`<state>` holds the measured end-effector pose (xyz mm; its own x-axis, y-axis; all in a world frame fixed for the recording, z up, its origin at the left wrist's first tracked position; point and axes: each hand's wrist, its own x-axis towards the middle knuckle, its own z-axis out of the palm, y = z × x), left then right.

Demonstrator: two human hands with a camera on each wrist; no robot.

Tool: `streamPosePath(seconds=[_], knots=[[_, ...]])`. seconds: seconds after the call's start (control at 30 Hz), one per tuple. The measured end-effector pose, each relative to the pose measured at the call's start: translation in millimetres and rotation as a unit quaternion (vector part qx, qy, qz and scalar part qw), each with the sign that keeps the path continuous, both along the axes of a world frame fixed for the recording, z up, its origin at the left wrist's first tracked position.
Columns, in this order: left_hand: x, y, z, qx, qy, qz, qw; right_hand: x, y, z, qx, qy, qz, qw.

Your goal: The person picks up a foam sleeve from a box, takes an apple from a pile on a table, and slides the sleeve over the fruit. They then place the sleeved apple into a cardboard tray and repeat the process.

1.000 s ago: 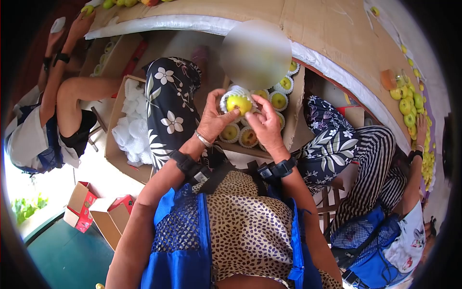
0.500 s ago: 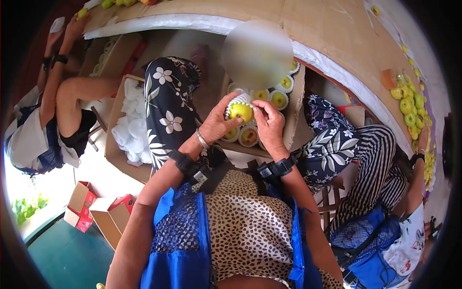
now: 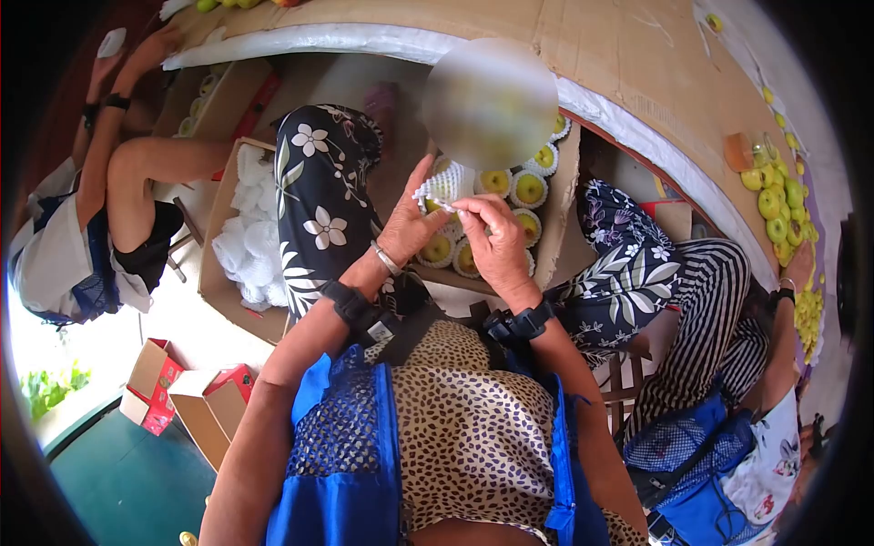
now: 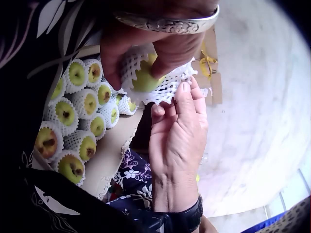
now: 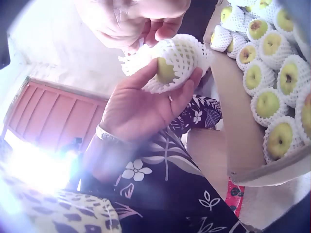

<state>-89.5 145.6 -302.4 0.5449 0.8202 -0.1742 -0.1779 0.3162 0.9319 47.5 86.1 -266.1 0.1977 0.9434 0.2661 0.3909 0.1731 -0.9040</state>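
My left hand [image 3: 407, 227] grips a green-yellow apple [image 4: 145, 78] from the side, thumb on its bare part. A white foam net sleeve [image 5: 183, 54] wraps much of that apple, its frayed edge spread open. With thumb and fingertips my right hand [image 3: 499, 244] pinches this edge, as the left wrist view also shows. Just beyond both hands stands a cardboard box [image 5: 232, 109] holding rows of netted apples [image 5: 268, 104], partly hidden by the hands and a blurred patch in the head view.
Left of my knee, another carton [image 3: 218, 289] holds loose white foam nets [image 3: 250, 259]. A cardboard-covered table [image 3: 628, 64] with a white padded edge runs ahead. People sit on both sides; apples [image 3: 774, 205] lie at the far right. Small red boxes [image 3: 150, 387] stand at lower left.
The foam net now covers more of the apple in the head view, and my right hand has shifted slightly left along its edge. The left neighbour's apple has gone from sight.
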Motion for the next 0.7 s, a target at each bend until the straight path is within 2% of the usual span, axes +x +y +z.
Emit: streamPosePath(seconds=[0.1, 0.2, 0.3, 0.33, 0.43, 0.47, 0.57, 0.6, 0.7], knots=[[0.4, 6.2, -4.9, -0.051, -0.052, -0.003, 0.997, -3.2, -2.1, -8.4, 0.009, -0.016, 0.033, 0.999], [0.9, 2.8, -2.2, -0.009, -0.075, 0.021, 0.997, -1.5, -4.7, -7.0, -0.036, -0.031, 0.012, 0.999], [-0.1, 5.3, 6.7, 0.100, 0.017, 0.042, 0.994, -3.6, -5.1, 6.6, -0.064, -0.046, -0.019, 0.997], [0.4, 6.8, 7.1, 0.169, 0.113, 0.049, 0.978, -5.8, -4.0, 2.5, -0.064, -0.034, -0.014, 0.997], [-0.1, 6.6, 14.9, 0.186, 0.146, 0.053, 0.970, -4.4, -1.6, -7.5, -0.084, -0.003, 0.001, 0.996], [-0.5, 3.6, 21.2, 0.207, 0.230, 0.070, 0.948, -4.3, -0.6, -6.5, -0.087, 0.004, 0.002, 0.996], [-1.6, 1.5, 28.4, 0.260, 0.327, 0.063, 0.907, -8.8, -0.1, -14.0, -0.075, -0.020, -0.012, 0.997], [-0.9, 2.1, 26.2, 0.304, 0.326, 0.071, 0.893, -10.5, -0.2, -15.3, -0.068, -0.037, -0.020, 0.997], [1.4, -0.3, 27.2, 0.335, 0.367, 0.076, 0.864, -16.1, 1.6, -9.9, -0.041, -0.051, -0.025, 0.998]])
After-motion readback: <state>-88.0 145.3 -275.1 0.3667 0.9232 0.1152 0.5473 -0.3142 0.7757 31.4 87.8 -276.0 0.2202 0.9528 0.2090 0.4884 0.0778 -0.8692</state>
